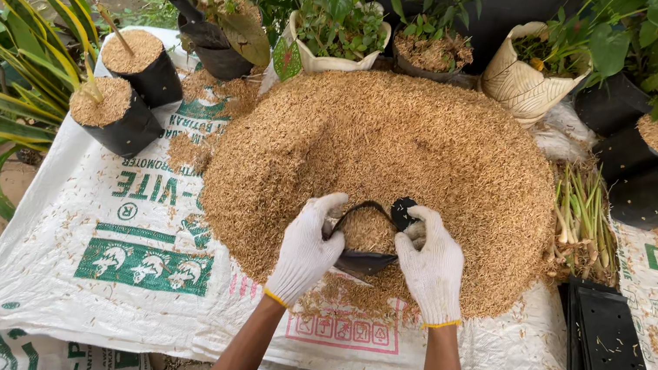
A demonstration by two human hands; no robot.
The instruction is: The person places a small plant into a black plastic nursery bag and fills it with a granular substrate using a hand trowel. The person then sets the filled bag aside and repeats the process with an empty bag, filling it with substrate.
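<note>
Hands: your left hand (pixel 306 247) and right hand (pixel 432 265), both in white knit gloves, each grip one side of the rim of a small soft black plastic grow bag (pixel 366 239), holding its mouth open.
Bag position: it lies at the near edge of the big tan heap of rice husk (pixel 386 159), on the white printed sack sheet (pixel 114 265).
Progress: husk already shows inside the bag, which looks about part-filled; two filled black bags (pixel 129 87) stand upright at far left.
Left to do: a flat stack of empty black bags (pixel 611 349) waits at right.
Pose: forearms reach forward, wrists angled inward.
</note>
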